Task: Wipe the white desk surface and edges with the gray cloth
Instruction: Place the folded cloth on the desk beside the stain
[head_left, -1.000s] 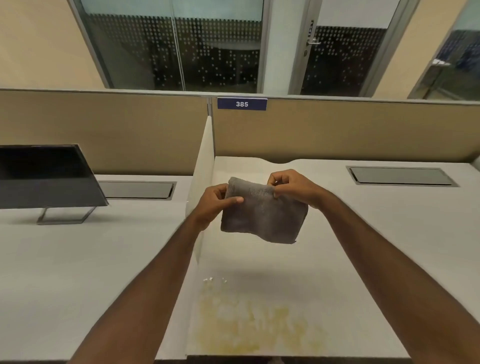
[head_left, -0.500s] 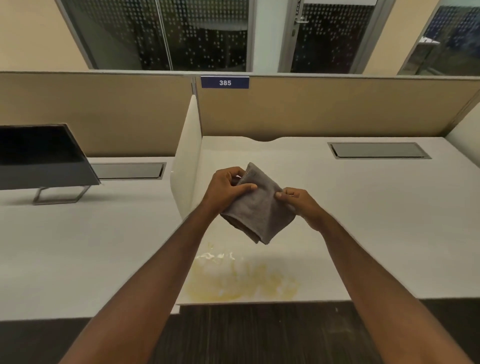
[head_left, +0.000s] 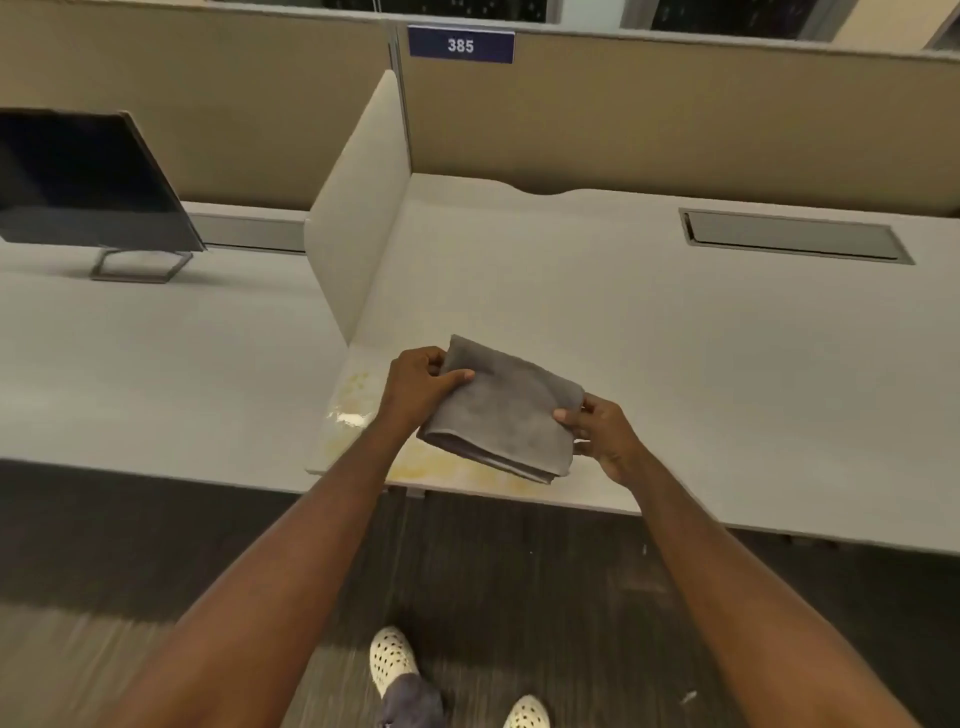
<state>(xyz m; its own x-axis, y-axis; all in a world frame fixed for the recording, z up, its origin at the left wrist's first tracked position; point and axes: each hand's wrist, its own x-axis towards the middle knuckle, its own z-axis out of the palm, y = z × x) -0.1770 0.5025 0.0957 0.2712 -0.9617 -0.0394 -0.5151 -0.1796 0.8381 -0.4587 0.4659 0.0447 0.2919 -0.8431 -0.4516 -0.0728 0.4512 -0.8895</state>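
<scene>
Cloth (head_left: 506, 415) is up off the desk (head_left: 701, 374), folded into a thick gray pad and held in mid-frame between both hands, right over the desk's near edge. Left hand (head_left: 421, 387) has the upper left end: thumb laid across the top face, other fingers curled underneath. Right hand (head_left: 602, 434) pinches the right edge, thumb tip on top and fingers tucked below (only partly visible under the fold). The layered fold edge faces down toward the bottom of the frame.

Beneath and just left of the cloth there's a yellowish stain (head_left: 353, 402) spread on the white surface, running along the front edge and partly hidden behind the left forearm and the cloth. A white divider (head_left: 363, 208) stands upright at upper centre-left, splitting this desk from its neighbour on the left, where a dark monitor (head_left: 88, 182) sits on a metal stand at the left edge of the frame. A gray cable hatch (head_left: 795, 236) is set flush in the desk at upper right. Along the top runs a tan partition (head_left: 675, 114) with a blue plate (head_left: 461, 45) reading 385. At the bottom, two white perforated shoes (head_left: 392, 662) stand on dark floor.
</scene>
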